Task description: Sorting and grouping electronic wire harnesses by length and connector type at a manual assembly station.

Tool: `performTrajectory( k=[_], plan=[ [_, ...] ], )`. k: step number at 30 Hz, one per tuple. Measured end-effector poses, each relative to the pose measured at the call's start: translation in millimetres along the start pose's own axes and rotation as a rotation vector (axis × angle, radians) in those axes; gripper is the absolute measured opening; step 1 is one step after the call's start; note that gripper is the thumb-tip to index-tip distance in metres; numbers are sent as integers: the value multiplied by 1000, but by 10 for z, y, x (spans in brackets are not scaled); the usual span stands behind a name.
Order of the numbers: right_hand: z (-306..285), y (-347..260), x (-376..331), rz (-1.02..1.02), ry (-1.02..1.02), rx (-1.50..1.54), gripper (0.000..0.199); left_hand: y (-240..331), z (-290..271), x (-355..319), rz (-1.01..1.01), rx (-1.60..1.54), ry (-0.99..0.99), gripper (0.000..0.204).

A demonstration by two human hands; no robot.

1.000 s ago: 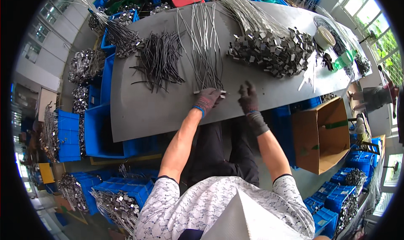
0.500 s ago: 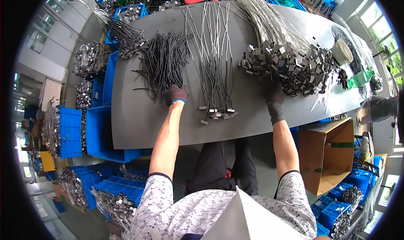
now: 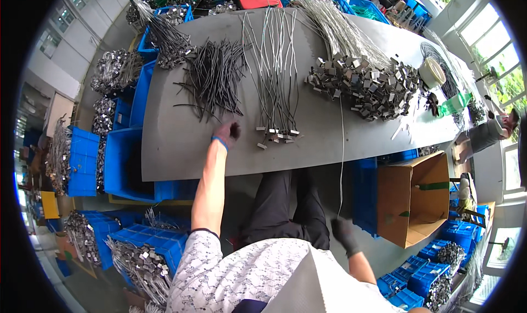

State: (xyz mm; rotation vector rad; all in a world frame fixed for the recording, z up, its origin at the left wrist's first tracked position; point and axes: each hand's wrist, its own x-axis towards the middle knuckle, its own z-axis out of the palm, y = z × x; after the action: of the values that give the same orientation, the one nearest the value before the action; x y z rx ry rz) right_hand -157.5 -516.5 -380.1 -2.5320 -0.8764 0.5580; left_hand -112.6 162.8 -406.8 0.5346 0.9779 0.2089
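My right hand (image 3: 345, 237), in a dark glove, is down past the table's near edge beside my leg. It grips the end of a thin pale wire (image 3: 342, 154), which runs taut up over the edge to a heap of wires with metal block ends (image 3: 373, 88). My left hand (image 3: 226, 134), in a dark glove with a blue cuff, hovers over the near left of the table with fingers curled; what they hold, if anything, is hidden. Just beyond it lies a pile of thin black tubes (image 3: 217, 79). Between the heaps, several wires with black sleeves (image 3: 279, 93) lie in a row, small metal blocks toward me.
The grey table (image 3: 181, 159) has a white tub (image 3: 432, 72) and a green bottle (image 3: 455, 103) at its right. Blue crates (image 3: 123, 165) flank it on the left. A cardboard box (image 3: 392, 203) stands at the lower right. Another person's hand (image 3: 510, 122) shows at the far right.
My right hand has left the metal-block heap and come down toward me, drawing a wire out over the edge. My left hand has moved off the black tubes, its fingers now curled.
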Motion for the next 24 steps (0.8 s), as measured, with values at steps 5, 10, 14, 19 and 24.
performTrajectory(
  k=[5, 10, 14, 19, 24],
  plan=[
    [431, 350, -2249, 683, -799, 90, 22, -822, 872, -1432, -68, -231, -410, 5],
    [652, 160, -2957, 409, -355, -106, 19, -1512, 1591, -1874, -110, -104, -503, 7],
    [585, -31, -2554, 479, -326, -67, 21, -2234, 2178, -1983, -21, 225, -485, 13],
    [548, -65, -1992, 474, -222, -23, 24, -2630, 2588, -2005, 111, 193, -310, 15],
    [710, 359, -2090, 483, -452, -211, 26, -1718, 2923, -2185, 584, 65, -291, 8]
  ],
)
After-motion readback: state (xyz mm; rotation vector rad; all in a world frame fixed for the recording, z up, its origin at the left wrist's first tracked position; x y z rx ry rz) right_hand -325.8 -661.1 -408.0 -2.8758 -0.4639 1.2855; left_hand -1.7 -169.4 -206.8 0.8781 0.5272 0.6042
